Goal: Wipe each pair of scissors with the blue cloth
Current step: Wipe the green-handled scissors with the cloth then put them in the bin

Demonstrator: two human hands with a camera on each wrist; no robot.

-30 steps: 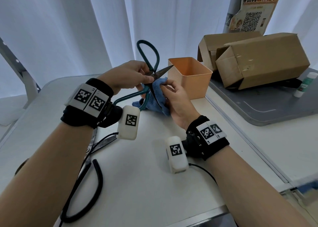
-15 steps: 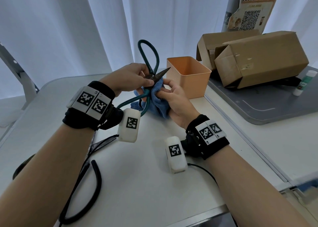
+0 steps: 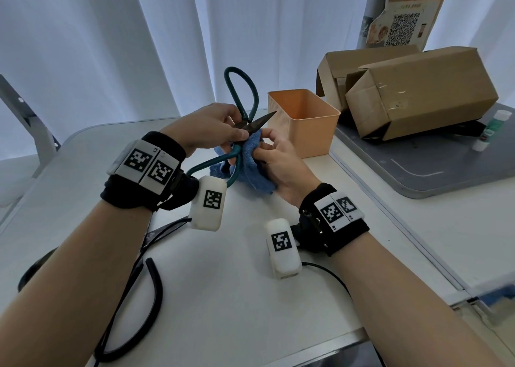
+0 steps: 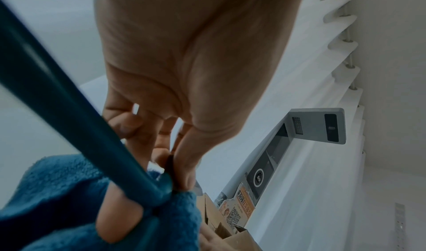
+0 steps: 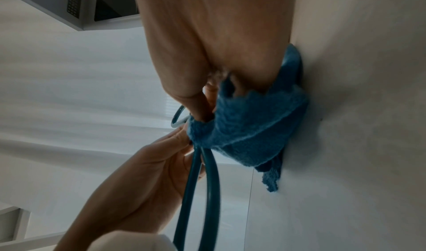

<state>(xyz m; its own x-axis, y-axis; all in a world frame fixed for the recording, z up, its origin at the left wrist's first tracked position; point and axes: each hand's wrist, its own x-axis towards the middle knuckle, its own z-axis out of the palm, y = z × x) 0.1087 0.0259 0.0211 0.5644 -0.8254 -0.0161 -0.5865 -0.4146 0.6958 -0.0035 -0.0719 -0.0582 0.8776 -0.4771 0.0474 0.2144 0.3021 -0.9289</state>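
Fingers (image 3: 231, 116) of a person's left hand (image 3: 206, 125) pinch a pair of teal-handled scissors (image 3: 241, 102) near the pivot, holding it above the far middle of a white desk (image 3: 223, 297), while the right hand (image 3: 281, 163) grips a blue cloth (image 3: 250, 169) bunched around the lower blade. From largest to smallest: the desk carries everything in reach; a grey tabletop (image 3: 434, 169) adjoins its right edge and bears two brown cardboard boxes (image 3: 418, 91) lying on their sides, with a small green-and-white bottle (image 3: 492, 130) beside them near the far right edge. An orange plastic bin (image 3: 302, 121) stands at the desk's far right corner, just beyond the hands. A second pair of scissors (image 3: 154, 297), with black handles, lies flat near the desk's left front edge, partly hidden under the left forearm. The scissors in hand are spread, one handle loop rising toward the white curtain (image 3: 111, 46), the other sweeping down toward the left wrist; one dark blade (image 3: 263, 118) points at the bin. The left-wrist view shows the thumb (image 4: 191, 163) pressed against the dark metal beside the teal handle (image 4: 69, 109), cloth (image 4: 57, 191) wrapped just below. The right-wrist view shows the right hand's fingers (image 5: 196, 98) curled into the cloth (image 5: 248, 127), both teal handle (image 5: 207, 191) bars emerging beneath it.
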